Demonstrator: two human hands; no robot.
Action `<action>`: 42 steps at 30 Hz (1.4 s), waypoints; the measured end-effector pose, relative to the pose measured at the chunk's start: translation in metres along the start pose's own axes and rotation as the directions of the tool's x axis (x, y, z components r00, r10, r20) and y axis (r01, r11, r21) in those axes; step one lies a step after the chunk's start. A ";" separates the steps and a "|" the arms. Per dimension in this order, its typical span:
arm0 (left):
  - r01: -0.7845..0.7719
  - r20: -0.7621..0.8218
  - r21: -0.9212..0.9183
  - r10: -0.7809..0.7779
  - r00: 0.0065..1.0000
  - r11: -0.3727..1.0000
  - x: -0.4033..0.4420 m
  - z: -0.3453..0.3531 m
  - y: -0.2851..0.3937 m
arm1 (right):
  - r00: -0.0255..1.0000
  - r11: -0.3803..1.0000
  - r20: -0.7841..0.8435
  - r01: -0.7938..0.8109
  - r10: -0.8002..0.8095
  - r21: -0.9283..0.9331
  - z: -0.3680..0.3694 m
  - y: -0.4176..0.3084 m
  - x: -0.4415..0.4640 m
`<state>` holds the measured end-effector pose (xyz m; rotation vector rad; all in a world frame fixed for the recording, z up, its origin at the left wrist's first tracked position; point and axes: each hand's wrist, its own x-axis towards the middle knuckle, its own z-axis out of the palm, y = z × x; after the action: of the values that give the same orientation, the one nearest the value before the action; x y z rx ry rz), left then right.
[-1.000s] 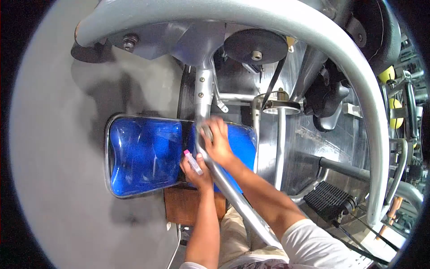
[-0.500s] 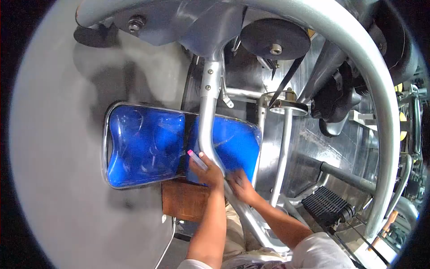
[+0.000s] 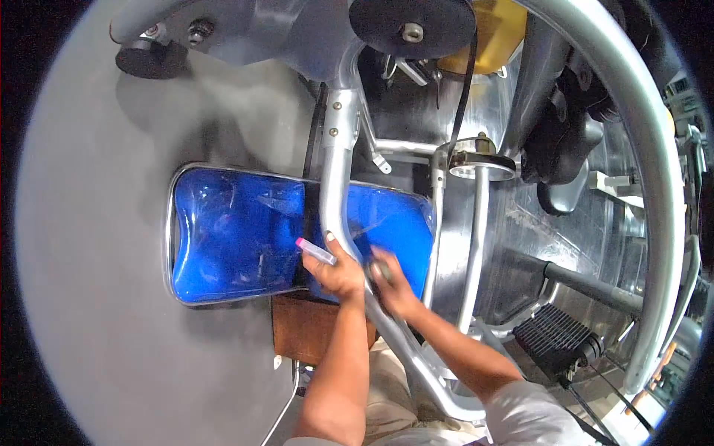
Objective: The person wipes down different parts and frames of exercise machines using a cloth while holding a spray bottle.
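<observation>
A bent silver tube (image 3: 337,182) runs down the middle and slants to the lower right, in front of a blue chair with a clear cover (image 3: 238,230). My left hand (image 3: 341,273) rests against the tube's left side at the bend and holds a small translucent tube with a pink end (image 3: 316,250). On the tube's other side, my right hand (image 3: 392,286) is closed round a small greyish thing (image 3: 381,270), blurred by motion and too small to name.
A large curved silver frame arches over the top and right. A round black disc (image 3: 413,28) hangs at the top, a yellow part (image 3: 494,37) beside it. A brown wooden block (image 3: 316,327) stands below the chair; a ribbed black pedal (image 3: 554,334) is at the lower right.
My right hand went from high on the tube down to its lower slanted part, then slightly back up. My left hand still holds the pink-ended tube. The view has shifted somewhat.
</observation>
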<state>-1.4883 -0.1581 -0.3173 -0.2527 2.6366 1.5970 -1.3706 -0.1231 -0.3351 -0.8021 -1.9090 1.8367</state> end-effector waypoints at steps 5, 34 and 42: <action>-0.213 -0.068 0.107 0.221 0.973 0.971 0.000 0.004 -0.007 | 0.867 0.969 -0.432 0.214 -0.246 -0.123 0.045 -0.064 0.191; -0.267 -0.110 0.420 0.341 0.933 0.867 -0.001 0.004 0.006 | 0.943 0.952 0.246 -0.159 0.225 -0.262 -0.034 0.063 -0.088; -0.443 -0.084 0.360 0.502 0.861 0.821 0.004 0.002 -0.001 | 0.830 0.916 -0.431 -0.212 0.353 0.341 0.052 0.020 0.227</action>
<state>-1.4918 -0.1573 -0.3198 0.3276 3.2367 1.2252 -1.5744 -0.0211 -0.3858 -1.3552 -1.2292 1.7862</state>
